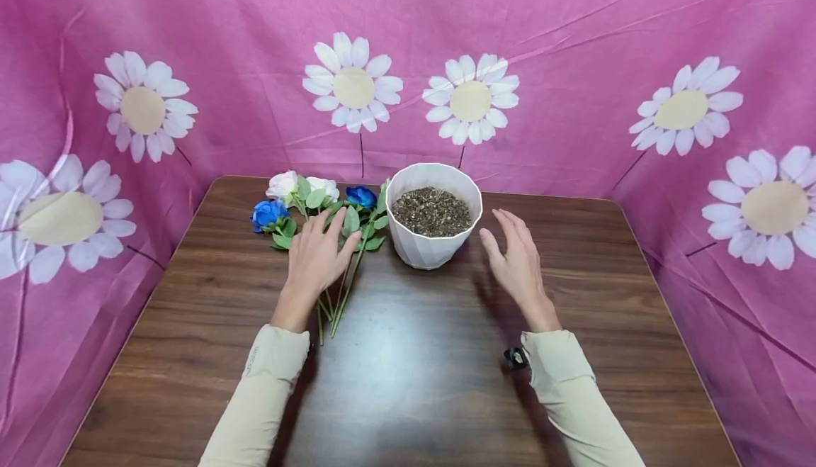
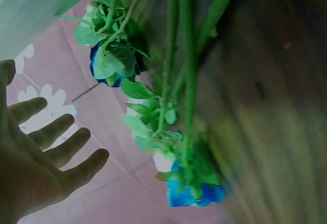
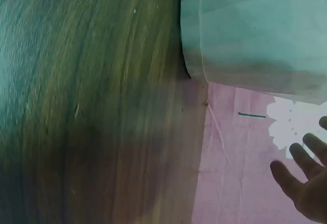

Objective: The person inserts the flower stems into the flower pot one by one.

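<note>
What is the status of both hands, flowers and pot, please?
Left hand open above flowers. Right hand open beside pot. Pot upright, soil inside; flowers lying left of it. No obstacle between right hand and pot.

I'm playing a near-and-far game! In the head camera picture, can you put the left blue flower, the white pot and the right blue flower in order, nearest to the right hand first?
1. White pot: just left of the right hand.
2. Right blue flower: left of the pot.
3. Left blue flower: farther left still.
</note>
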`<state>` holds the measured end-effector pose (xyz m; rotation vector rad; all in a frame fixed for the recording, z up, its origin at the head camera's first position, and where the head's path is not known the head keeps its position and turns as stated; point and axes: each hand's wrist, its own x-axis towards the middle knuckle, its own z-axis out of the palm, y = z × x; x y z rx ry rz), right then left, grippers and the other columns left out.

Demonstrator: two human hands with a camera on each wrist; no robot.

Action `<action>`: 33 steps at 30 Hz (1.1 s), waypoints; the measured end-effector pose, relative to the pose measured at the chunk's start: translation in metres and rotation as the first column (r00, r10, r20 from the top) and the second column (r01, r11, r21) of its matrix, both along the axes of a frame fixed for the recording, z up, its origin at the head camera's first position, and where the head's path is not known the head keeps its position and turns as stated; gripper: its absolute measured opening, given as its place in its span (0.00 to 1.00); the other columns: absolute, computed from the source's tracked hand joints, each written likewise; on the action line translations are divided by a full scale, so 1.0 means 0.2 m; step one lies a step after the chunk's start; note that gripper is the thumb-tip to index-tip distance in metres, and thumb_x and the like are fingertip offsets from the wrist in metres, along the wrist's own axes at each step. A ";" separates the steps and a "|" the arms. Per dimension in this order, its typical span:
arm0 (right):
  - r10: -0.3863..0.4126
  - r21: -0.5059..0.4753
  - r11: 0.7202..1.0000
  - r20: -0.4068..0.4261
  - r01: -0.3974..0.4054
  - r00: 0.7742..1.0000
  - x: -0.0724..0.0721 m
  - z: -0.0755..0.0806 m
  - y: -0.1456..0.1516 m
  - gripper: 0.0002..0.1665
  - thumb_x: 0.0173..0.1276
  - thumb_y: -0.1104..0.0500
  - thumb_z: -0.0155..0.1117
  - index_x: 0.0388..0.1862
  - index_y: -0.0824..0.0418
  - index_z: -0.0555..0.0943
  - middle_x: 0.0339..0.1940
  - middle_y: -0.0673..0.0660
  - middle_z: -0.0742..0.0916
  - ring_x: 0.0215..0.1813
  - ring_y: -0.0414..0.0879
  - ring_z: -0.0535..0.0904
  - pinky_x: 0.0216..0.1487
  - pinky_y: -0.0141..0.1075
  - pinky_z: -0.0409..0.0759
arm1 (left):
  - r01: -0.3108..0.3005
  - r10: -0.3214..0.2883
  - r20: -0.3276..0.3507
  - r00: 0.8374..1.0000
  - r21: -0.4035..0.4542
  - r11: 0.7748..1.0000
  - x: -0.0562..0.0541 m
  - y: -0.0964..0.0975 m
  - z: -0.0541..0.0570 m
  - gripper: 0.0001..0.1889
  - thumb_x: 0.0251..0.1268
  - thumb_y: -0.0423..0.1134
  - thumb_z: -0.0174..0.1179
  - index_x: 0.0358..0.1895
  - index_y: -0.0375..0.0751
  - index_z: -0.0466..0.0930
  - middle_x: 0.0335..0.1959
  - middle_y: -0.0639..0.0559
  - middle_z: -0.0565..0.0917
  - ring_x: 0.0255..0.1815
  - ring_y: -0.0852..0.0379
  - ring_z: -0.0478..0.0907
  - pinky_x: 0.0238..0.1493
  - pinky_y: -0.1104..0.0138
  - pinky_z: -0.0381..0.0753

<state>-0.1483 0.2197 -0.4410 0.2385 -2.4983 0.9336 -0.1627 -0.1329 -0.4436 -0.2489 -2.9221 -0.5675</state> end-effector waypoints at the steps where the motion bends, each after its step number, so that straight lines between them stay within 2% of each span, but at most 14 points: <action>1: 0.011 -0.028 1.000 0.002 -0.011 1.000 0.00 -0.01 0.00 0.28 0.76 0.54 0.62 0.70 0.65 0.75 0.69 0.64 0.77 0.70 0.60 0.71 0.69 0.56 0.71 | -0.006 0.006 0.017 1.000 0.019 1.000 0.00 -0.01 -0.01 0.35 0.78 0.64 0.43 0.78 0.47 0.62 0.74 0.38 0.66 0.71 0.33 0.64 0.61 0.34 0.71; 6: 0.085 -0.184 0.980 0.018 -0.080 0.996 0.00 -0.04 0.00 0.26 0.75 0.59 0.63 0.68 0.66 0.76 0.66 0.64 0.78 0.66 0.60 0.75 0.61 0.53 0.80 | -0.063 0.043 0.127 0.991 0.152 0.986 0.01 -0.07 -0.06 0.37 0.76 0.65 0.45 0.80 0.47 0.59 0.75 0.37 0.64 0.71 0.32 0.63 0.62 0.32 0.68; 10: 0.150 -0.301 0.945 0.043 -0.130 0.988 -0.02 -0.05 -0.01 0.26 0.74 0.62 0.65 0.68 0.64 0.76 0.66 0.61 0.78 0.64 0.57 0.76 0.59 0.55 0.81 | -0.132 0.088 0.170 0.982 0.275 0.952 0.01 -0.13 -0.09 0.38 0.76 0.63 0.49 0.79 0.45 0.60 0.75 0.35 0.64 0.72 0.32 0.62 0.64 0.32 0.66; 14: 0.193 -0.362 0.918 0.050 -0.162 0.980 -0.04 -0.06 -0.04 0.27 0.72 0.64 0.66 0.69 0.65 0.75 0.66 0.62 0.78 0.65 0.54 0.76 0.60 0.53 0.80 | -0.224 0.162 0.205 0.965 0.325 0.919 0.02 -0.20 -0.12 0.37 0.75 0.62 0.52 0.78 0.43 0.62 0.74 0.35 0.65 0.73 0.34 0.63 0.65 0.34 0.66; 17: 0.209 -0.398 0.902 0.059 -0.169 0.976 -0.02 -0.01 -0.08 0.28 0.72 0.68 0.65 0.69 0.70 0.73 0.66 0.68 0.78 0.65 0.58 0.75 0.61 0.40 0.80 | -0.283 0.205 0.247 0.947 0.343 0.896 0.02 -0.24 -0.14 0.36 0.75 0.60 0.53 0.77 0.43 0.63 0.74 0.34 0.66 0.72 0.33 0.63 0.65 0.34 0.66; 20: 0.210 -0.437 0.885 0.069 -0.160 0.975 0.02 0.06 -0.12 0.29 0.71 0.70 0.63 0.69 0.75 0.70 0.65 0.73 0.77 0.66 0.61 0.73 0.59 0.27 0.76 | -0.307 0.208 0.281 0.937 0.377 0.874 0.03 -0.26 -0.15 0.35 0.75 0.56 0.55 0.77 0.40 0.62 0.73 0.32 0.66 0.72 0.32 0.62 0.68 0.36 0.64; 22: 0.209 -0.468 0.872 0.083 -0.147 0.974 0.05 0.11 -0.14 0.29 0.71 0.70 0.63 0.69 0.76 0.69 0.66 0.74 0.76 0.64 0.58 0.75 0.56 0.22 0.75 | -0.314 0.210 0.284 0.936 0.396 0.863 0.03 -0.27 -0.15 0.34 0.75 0.53 0.57 0.76 0.39 0.63 0.72 0.30 0.67 0.72 0.32 0.63 0.70 0.39 0.63; 26: 0.208 -0.536 0.835 0.098 -0.124 0.973 0.04 0.11 -0.15 0.29 0.72 0.69 0.62 0.70 0.75 0.69 0.66 0.74 0.77 0.62 0.53 0.75 0.56 0.25 0.76 | -0.334 0.237 0.261 0.936 0.443 0.832 0.04 -0.26 -0.17 0.31 0.73 0.47 0.60 0.73 0.37 0.67 0.67 0.30 0.71 0.68 0.33 0.68 0.68 0.43 0.66; 29: 0.212 -0.580 0.806 0.098 -0.117 0.972 0.02 0.10 -0.16 0.29 0.73 0.70 0.60 0.70 0.76 0.68 0.65 0.75 0.77 0.63 0.58 0.75 0.57 0.25 0.76 | -0.363 0.275 0.243 0.930 0.492 0.792 0.03 -0.26 -0.19 0.30 0.70 0.43 0.63 0.71 0.35 0.70 0.62 0.30 0.74 0.63 0.35 0.72 0.65 0.45 0.70; 33: 0.233 -0.665 0.738 0.085 -0.119 0.969 -0.03 0.04 -0.15 0.32 0.71 0.72 0.61 0.72 0.75 0.66 0.65 0.76 0.76 0.65 0.65 0.73 0.60 0.29 0.77 | -0.410 0.328 0.246 0.912 0.535 0.739 0.01 -0.27 -0.22 0.28 0.68 0.40 0.65 0.69 0.34 0.72 0.58 0.31 0.75 0.58 0.36 0.74 0.61 0.46 0.72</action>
